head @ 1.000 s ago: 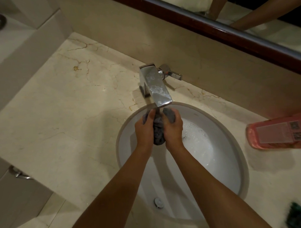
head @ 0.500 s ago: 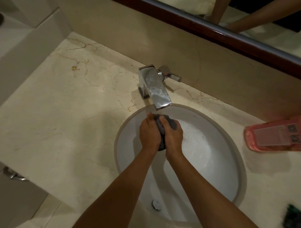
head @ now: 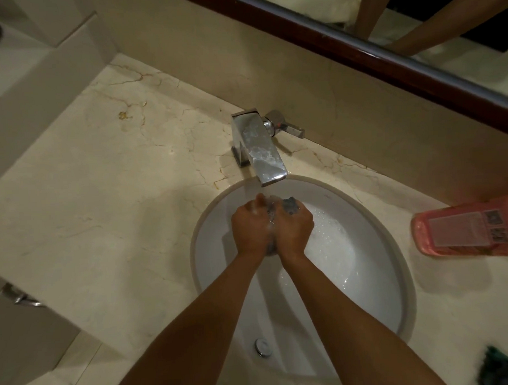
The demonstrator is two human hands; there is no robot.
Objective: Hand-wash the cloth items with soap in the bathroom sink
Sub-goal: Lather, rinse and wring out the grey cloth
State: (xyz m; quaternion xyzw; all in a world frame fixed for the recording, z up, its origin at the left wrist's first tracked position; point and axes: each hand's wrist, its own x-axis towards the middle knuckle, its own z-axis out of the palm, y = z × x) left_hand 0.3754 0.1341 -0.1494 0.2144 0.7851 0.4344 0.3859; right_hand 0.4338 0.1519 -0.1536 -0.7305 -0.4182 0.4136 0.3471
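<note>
A small grey cloth [head: 289, 206] is bunched between both my hands over the white oval sink [head: 393, 262]. My left hand [head: 249, 228] and my right hand [head: 293, 230] grip it side by side, knuckles up, with bits of foam on them. Only the cloth's top and a bit between the hands [head: 271, 246] show. The hands sit just below the chrome tap's spout [head: 264, 159], and water runs from it onto them. Soapy water with bubbles lies in the sink's right half [head: 332, 247].
A pink soap bottle [head: 467, 228] lies on its side on the marble counter [head: 102, 183] right of the sink. A dark green cloth [head: 501, 368] lies at the lower right corner. The tap's handle [head: 288, 127] sticks out right. A mirror runs along the back wall.
My hands have closed tighter on the cloth, so less of it shows than a second ago. They stay under the spout, and water now runs over them.
</note>
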